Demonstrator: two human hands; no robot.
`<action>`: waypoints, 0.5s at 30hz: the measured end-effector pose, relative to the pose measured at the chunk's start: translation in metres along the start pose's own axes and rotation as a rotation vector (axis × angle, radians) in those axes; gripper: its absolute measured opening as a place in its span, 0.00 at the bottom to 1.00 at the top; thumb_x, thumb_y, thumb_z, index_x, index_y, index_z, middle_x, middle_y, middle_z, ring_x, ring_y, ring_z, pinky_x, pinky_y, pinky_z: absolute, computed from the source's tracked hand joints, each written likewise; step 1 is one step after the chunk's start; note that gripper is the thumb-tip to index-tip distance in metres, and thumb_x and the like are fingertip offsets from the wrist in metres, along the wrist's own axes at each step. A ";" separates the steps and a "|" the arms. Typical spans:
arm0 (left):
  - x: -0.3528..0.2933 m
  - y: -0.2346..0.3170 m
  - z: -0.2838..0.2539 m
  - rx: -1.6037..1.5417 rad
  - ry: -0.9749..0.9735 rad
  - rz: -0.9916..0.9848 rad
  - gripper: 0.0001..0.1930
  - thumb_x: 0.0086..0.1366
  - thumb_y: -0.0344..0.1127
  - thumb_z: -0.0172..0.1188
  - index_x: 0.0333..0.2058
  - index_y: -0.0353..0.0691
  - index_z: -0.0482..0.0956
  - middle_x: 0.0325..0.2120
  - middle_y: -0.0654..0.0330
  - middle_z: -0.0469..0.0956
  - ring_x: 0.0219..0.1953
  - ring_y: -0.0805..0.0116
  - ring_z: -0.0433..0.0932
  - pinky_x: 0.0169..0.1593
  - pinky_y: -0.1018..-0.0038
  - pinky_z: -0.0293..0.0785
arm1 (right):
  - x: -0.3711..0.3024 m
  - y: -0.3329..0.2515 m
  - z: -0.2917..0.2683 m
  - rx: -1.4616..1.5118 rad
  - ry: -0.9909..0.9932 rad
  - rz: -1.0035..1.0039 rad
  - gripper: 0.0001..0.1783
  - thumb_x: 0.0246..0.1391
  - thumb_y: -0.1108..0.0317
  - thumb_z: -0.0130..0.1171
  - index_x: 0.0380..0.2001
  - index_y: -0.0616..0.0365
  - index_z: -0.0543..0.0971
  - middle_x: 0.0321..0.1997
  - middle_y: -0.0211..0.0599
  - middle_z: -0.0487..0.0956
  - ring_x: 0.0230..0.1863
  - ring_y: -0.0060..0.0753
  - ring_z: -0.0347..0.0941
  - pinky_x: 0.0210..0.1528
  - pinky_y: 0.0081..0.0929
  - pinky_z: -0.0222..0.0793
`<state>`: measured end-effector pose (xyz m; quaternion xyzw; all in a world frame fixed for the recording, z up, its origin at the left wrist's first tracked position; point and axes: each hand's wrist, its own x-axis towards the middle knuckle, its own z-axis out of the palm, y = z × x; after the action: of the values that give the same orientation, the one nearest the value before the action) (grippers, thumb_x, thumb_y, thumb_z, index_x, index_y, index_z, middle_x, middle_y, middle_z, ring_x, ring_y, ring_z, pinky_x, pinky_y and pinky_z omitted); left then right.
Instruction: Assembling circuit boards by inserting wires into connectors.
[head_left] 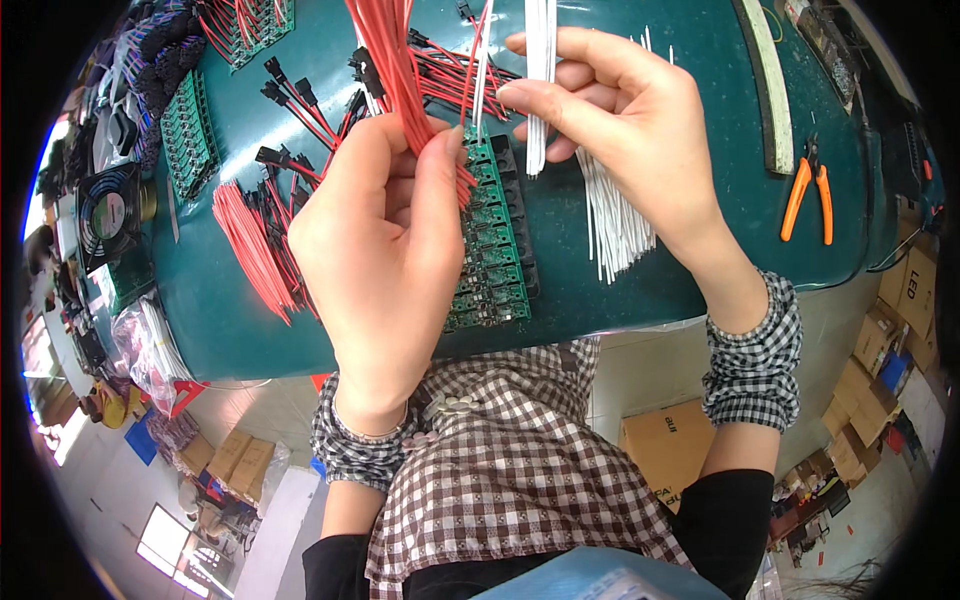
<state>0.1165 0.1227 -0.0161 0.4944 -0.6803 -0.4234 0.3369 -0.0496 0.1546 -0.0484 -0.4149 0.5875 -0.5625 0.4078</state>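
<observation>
My left hand (385, 235) is closed around a bundle of red wires (395, 70), thumb pressed on its lower part. A bunch of white wires (540, 60) is pinched between the thumb and fingers of my right hand (630, 125) and hangs nearly upright. Between and below the hands lies a panel of green circuit boards (495, 235), partly covered by my left hand. Loose white wires (615, 220) lie on the table under my right hand. Left of my left hand are more red wires (250, 250) and black plug connectors (275, 155) on leads.
Orange-handled cutters (825, 200) and a pale curved strip (765, 90) lie on the green table (680, 285) at right. At left are another circuit board panel (190, 135), a black fan (108, 218) and a dark cable heap (150, 60). A cardboard box (665, 440) stands below the table edge.
</observation>
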 end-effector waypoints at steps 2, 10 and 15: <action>0.000 -0.001 0.000 0.011 -0.004 -0.002 0.03 0.63 0.26 0.60 0.33 0.32 0.76 0.21 0.62 0.79 0.21 0.83 0.76 0.24 0.85 0.68 | 0.000 -0.001 -0.002 0.024 -0.002 0.009 0.14 0.51 0.71 0.66 0.42 0.64 0.80 0.27 0.34 0.82 0.25 0.16 0.77 0.24 0.13 0.73; 0.001 -0.003 0.002 0.016 0.008 -0.006 0.03 0.63 0.26 0.60 0.33 0.32 0.77 0.20 0.62 0.79 0.21 0.83 0.76 0.24 0.85 0.68 | 0.000 -0.002 -0.004 -0.037 -0.067 0.027 0.13 0.59 0.71 0.59 0.46 0.65 0.78 0.35 0.34 0.82 0.32 0.20 0.79 0.28 0.12 0.73; 0.002 -0.003 0.003 -0.012 0.010 -0.005 0.03 0.63 0.25 0.60 0.33 0.32 0.77 0.20 0.62 0.78 0.21 0.83 0.75 0.24 0.85 0.68 | 0.000 -0.002 -0.004 -0.025 -0.066 0.023 0.12 0.59 0.71 0.58 0.45 0.65 0.78 0.35 0.34 0.82 0.32 0.20 0.79 0.28 0.11 0.73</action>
<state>0.1149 0.1213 -0.0200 0.4962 -0.6749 -0.4258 0.3419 -0.0535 0.1559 -0.0459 -0.4315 0.5853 -0.5363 0.4285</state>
